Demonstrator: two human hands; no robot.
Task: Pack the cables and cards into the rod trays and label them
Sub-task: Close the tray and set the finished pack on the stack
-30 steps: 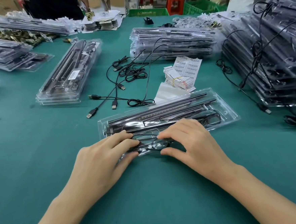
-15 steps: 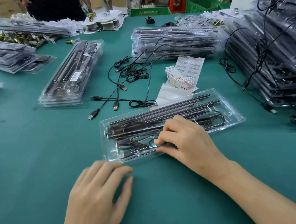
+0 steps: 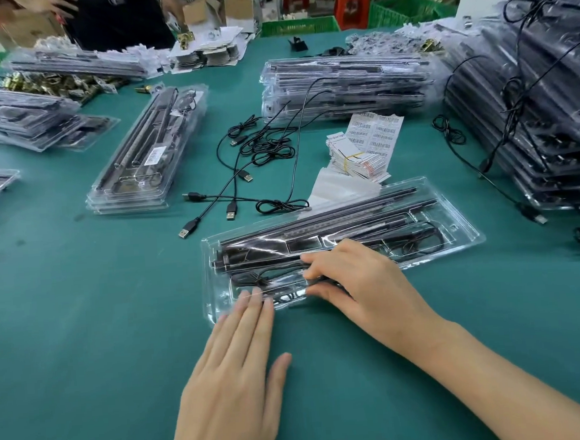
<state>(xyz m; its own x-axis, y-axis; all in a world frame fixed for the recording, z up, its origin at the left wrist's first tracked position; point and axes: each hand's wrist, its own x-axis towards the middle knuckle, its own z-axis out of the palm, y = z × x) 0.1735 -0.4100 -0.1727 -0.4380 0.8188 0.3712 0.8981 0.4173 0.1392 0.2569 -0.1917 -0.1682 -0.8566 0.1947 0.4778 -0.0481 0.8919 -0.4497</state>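
one clear plastic rod tray (image 3: pixel 454 232) sits in front of me on the green table (image 3: pixel 81 303). my left hand (image 3: pixel 231 388) is flat, straight fingertips touching the tray's near edge, holding nothing. my right hand (image 3: pixel 365 283) pinches the coiled black cable (image 3: pixel 262 280) in the tray's near compartment. behind it: one banded bundle of white cards (image 3: pixel 356 160), one label sheet (image 3: pixel 378 131), and loose black usb cables (image 3: pixel 266 152) too tangled to count.

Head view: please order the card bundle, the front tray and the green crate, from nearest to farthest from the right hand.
1. Front tray, touched by the right hand.
2. Card bundle, just behind it, mid-table.
3. Green crate, beyond the far edge.
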